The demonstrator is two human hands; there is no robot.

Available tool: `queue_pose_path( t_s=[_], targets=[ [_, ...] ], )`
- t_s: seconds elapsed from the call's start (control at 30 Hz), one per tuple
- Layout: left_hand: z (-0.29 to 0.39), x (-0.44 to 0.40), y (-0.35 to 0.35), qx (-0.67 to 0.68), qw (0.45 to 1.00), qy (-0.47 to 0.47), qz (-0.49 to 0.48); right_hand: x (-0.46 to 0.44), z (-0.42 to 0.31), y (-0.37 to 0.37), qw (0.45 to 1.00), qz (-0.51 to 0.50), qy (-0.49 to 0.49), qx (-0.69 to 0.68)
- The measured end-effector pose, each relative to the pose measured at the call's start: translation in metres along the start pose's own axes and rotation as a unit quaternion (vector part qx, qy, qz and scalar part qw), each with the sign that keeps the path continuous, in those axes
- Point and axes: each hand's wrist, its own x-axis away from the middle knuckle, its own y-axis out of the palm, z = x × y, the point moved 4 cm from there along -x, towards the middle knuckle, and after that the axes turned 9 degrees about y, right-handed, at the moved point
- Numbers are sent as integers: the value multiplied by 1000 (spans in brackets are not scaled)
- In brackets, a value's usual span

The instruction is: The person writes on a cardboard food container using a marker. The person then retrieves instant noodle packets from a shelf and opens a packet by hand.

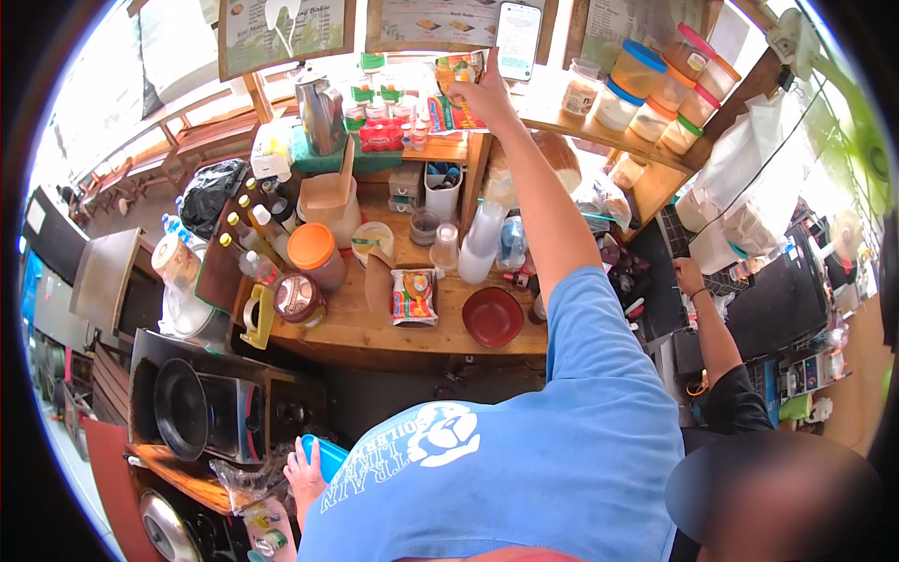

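Note:
My right hand (480, 98) reaches up to the shelf at the back. Its thumb and forefinger lie along a colourful food packet (458, 68), and its other fingers are hidden. Right beside the forefinger stands a phone (518, 42) with a lit screen. Below that hand is a red packet (451, 114). Low on the left, my left hand (306, 480) has its fingers against a blue plastic object (325, 457), partly covered by my blue shirt. On the wooden counter a similar packet (414, 297) sits in an open carton near a dark red bowl (493, 317).
Stacked tubs (639, 68) stand right of the phone. Bottles (251, 234), an orange-lidded jar (316, 253) and clear cups (480, 242) crowd the counter. A frying pan (181, 408) rests lower left. Another person's hand (689, 276) is at the right.

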Motion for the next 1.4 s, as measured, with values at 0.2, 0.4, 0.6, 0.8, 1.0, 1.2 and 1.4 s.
queue_pose_path(
  t_s=[0.2,0.4,0.6,0.8,1.0,1.2,1.4],
  targets=[
    [5,0,-2,2,1000,-2,2,2,-3,1,1000,11,17,16],
    [7,1,0,5,1000,-5,2,-4,3,-4,995,-6,45,-89],
    [13,3,-4,12,1000,-17,13,-13,12,-6,992,6,35,-122],
    [14,11,7,10,1000,-21,9,-12,11,-9,995,33,60,-75],
    [17,13,3,22,999,-38,5,-24,26,-10,994,17,24,-106],
    [17,18,8,-41,999,-24,20,-19,19,-8,992,-10,8,-123],
    [16,19,13,-33,999,-29,23,-16,14,-8,994,-12,15,-104]
  ],
)
